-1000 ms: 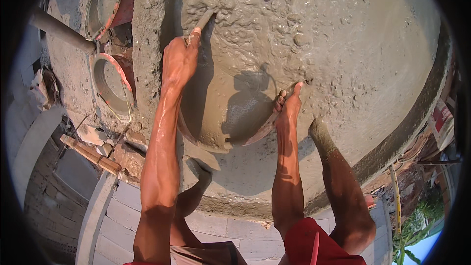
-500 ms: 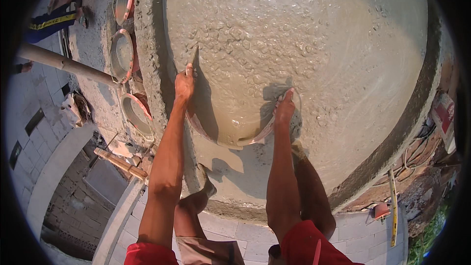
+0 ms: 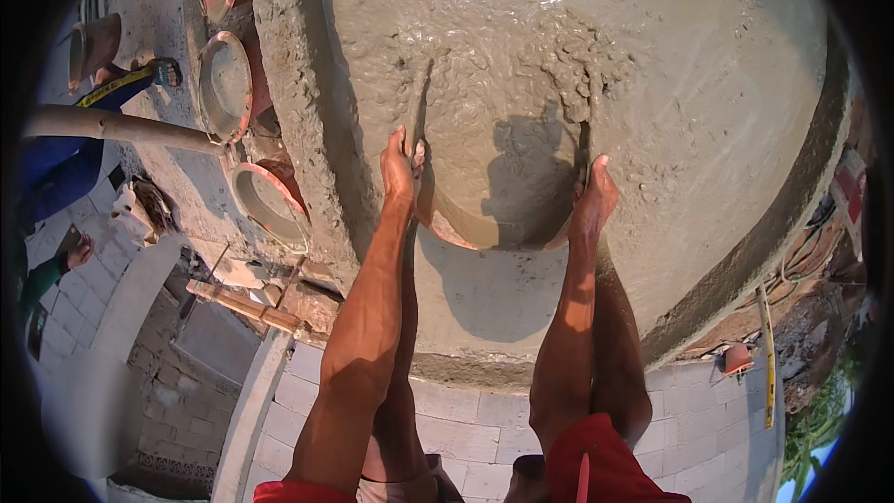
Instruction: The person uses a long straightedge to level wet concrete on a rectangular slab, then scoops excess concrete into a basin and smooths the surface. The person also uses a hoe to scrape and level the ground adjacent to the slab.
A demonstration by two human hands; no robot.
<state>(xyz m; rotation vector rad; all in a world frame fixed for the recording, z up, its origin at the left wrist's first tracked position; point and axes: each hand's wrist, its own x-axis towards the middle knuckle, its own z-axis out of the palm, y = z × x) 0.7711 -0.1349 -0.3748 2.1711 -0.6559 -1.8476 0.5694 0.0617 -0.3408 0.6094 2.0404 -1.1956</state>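
Observation:
A wide round basin (image 3: 451, 229) with a reddish rim is sunk tilted into grey wet cement mix (image 3: 689, 196), and the mix covers its far side. My left hand (image 3: 400, 172) is closed on the basin's left rim, thumb pointing away from me. On the opposite side, my right hand (image 3: 593, 203) grips the right rim. Mix lies inside the basin, with a dark shadow across it. Lumpy, stirred mix shows around the far ends of the rim.
A raised cement wall (image 3: 296, 84) borders the mix. Reddish basins (image 3: 250, 84) stand along its left, near a wooden pole (image 3: 121, 126). Another person's leg in blue trousers (image 3: 65, 172) is at far left. Pale blocks (image 3: 456, 405) pave the near ground; a yellow bar (image 3: 769, 354) leans right.
Both hands have moved right with the basin, and it sits slightly farther from me. The mix at its far edge is freshly churned. More of the other person shows at left.

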